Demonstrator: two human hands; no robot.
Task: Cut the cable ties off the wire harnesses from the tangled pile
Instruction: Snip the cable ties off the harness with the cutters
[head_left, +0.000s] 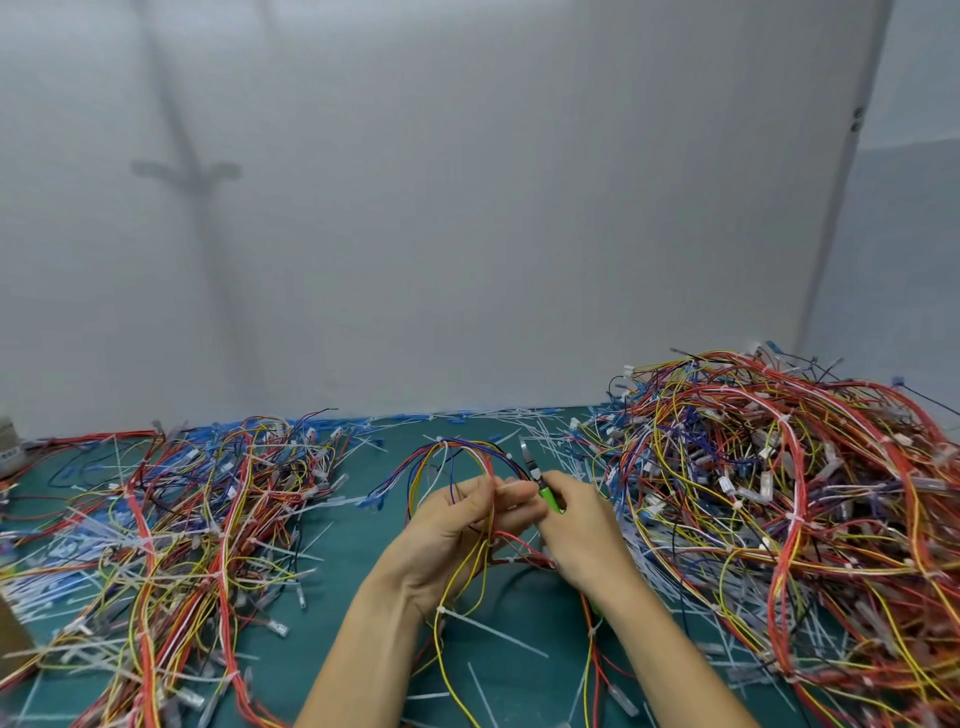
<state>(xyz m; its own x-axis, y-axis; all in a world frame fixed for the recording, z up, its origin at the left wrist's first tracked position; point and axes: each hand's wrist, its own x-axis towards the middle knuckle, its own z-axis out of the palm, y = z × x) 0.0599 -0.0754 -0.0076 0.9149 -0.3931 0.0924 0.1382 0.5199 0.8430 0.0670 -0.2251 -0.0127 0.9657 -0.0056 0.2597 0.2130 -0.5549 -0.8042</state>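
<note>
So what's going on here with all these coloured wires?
A person at a green mat grips one wire harness in the left hand, while the right hand holds green-handled cutters close to it. A tall tangled pile lies to the right, a flatter spread of harnesses to the left, and loose white cable ties litter the mat.

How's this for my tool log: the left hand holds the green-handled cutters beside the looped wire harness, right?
Wrong hand. The head view shows the right hand holding the green-handled cutters beside the looped wire harness, which the left hand grips.
</note>
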